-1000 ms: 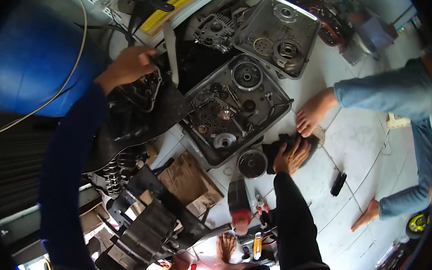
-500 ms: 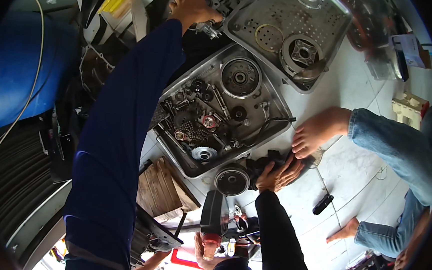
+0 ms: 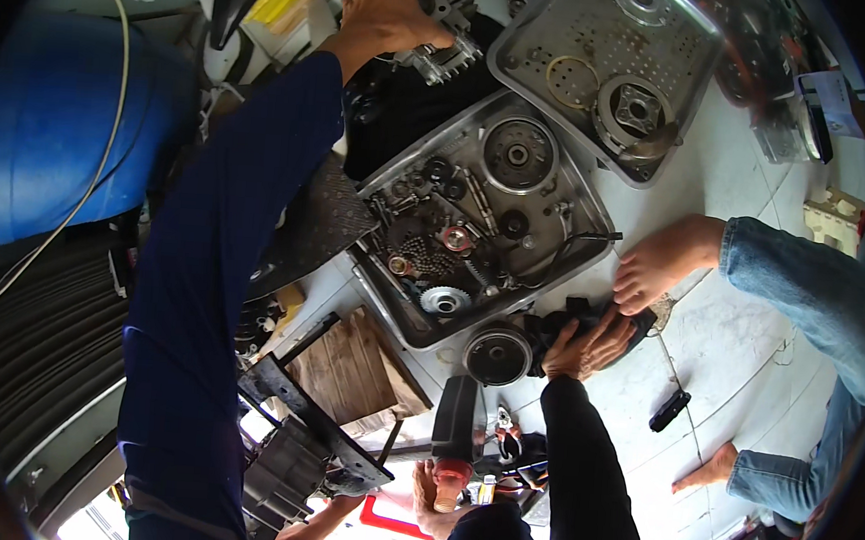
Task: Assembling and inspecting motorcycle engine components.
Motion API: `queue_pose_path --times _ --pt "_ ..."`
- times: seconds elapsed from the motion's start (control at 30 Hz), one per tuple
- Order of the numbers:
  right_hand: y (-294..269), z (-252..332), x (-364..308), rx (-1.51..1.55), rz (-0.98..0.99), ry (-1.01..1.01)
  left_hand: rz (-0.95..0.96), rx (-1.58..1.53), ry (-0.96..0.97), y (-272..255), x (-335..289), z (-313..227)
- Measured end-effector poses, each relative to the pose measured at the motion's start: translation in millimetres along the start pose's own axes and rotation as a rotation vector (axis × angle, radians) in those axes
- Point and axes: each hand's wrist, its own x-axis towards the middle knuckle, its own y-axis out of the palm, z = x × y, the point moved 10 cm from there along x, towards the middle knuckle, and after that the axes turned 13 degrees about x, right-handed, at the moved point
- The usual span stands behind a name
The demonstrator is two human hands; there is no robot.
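Note:
My left hand (image 3: 390,16), in a navy sleeve, reaches to the far left with fingers spread. Its thumb lies against a finned metal engine part (image 3: 442,20); some fingertips are cut off by the upper edge. My right hand (image 3: 587,349) lies flat, fingers stretched, over a black cloth-like bundle (image 3: 547,328). Left of it stands a round metal drum (image 3: 499,353) with a dark inside. Between the hands lies a metal tray (image 3: 578,265) of loose engine parts, among them a toothed sprocket (image 3: 445,301), a chain (image 3: 432,254) and a round flywheel-like part (image 3: 518,154).
A second, perforated tray (image 3: 559,43) holds a clutch-like disc (image 3: 632,113). Another person's bare foot (image 3: 669,256) is close by my right hand. A dark bottle-like thing (image 3: 455,422), a wooden board (image 3: 346,364) and a blue barrel (image 3: 61,134) stand around.
The view has shifted, so trays and parts appear farther right. My left hand remains at the engine part, and my right hand still rests on the black bundle.

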Motion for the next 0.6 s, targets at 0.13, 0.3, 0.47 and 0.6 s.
queue_pose_path --times 0.13,0.3,0.47,0.6 --pt "-11 -18 0 0.002 -0.042 0.042 0.239 -0.124 -0.010 -35 -26 -11" --pt "-14 -12 -4 -0.010 -0.129 0.032 -0.029 -0.374 0.253 -100 -97 15" --pt "-16 -21 -17 -0.027 -0.190 0.053 0.199 -0.766 0.088 -147 -235 43" --pt "-9 -41 -14 -0.095 -0.108 0.132 0.185 -0.914 0.026 -185 -367 66"
